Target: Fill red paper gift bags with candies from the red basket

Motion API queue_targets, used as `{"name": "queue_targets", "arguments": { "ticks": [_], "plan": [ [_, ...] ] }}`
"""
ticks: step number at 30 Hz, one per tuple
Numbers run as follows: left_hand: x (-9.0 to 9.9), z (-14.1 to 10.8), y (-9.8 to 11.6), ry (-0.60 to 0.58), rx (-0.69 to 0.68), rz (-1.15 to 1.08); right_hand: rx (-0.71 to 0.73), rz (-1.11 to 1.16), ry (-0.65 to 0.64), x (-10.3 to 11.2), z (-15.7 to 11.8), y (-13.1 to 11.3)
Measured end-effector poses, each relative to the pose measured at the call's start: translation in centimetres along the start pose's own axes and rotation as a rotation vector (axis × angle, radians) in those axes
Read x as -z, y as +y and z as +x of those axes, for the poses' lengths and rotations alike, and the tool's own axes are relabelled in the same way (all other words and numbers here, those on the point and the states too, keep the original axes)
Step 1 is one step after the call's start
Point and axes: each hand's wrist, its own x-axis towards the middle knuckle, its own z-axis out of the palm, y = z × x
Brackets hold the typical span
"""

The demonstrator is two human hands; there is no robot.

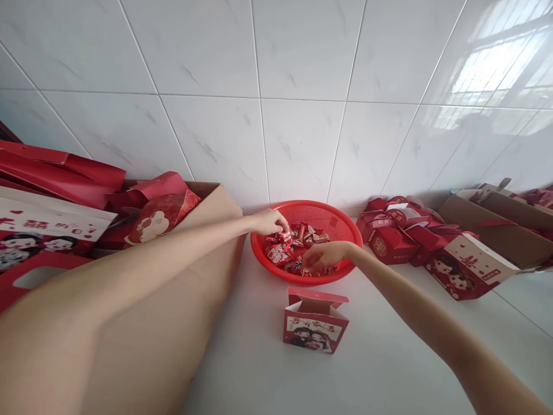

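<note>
A red plastic basket holds many wrapped candies and stands against the tiled wall. My left hand is over the basket's left side, its fingers closed on a red-wrapped candy. At the right side of the basket, my right hand reaches down among the candies with bent fingers; its fingertips are partly hidden, so I cannot tell whether it grips one. Just in front of the basket, a small red gift box with a cartoon couple printed on it stands upright, its top flaps up.
At the left is a big cardboard carton with red gift boxes and bags in it. Several red boxes are piled right of the basket. Beside them a printed box leans near another carton. White tiled wall rises behind.
</note>
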Motion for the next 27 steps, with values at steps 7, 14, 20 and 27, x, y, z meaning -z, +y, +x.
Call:
{"name": "queue_targets", "arguments": {
  "ticks": [7,14,20,27],
  "plan": [
    [0.0,-0.2,0.1,-0.002,0.002,0.029,-0.189,-0.267,0.358,0.0,0.9,-0.4],
    [0.0,-0.1,0.1,-0.029,-0.002,0.036,-0.128,-0.241,0.083,0.3,0.2,-0.9],
    [-0.1,-0.2,0.0,-0.027,-0.015,0.054,-0.207,-0.310,0.149,0.4,1.5,-0.1],
    [-0.1,0.0,-0.2,-0.025,-0.027,0.055,-0.180,-0.383,0.424,1.9,1.4,0.1]
  ]
}}
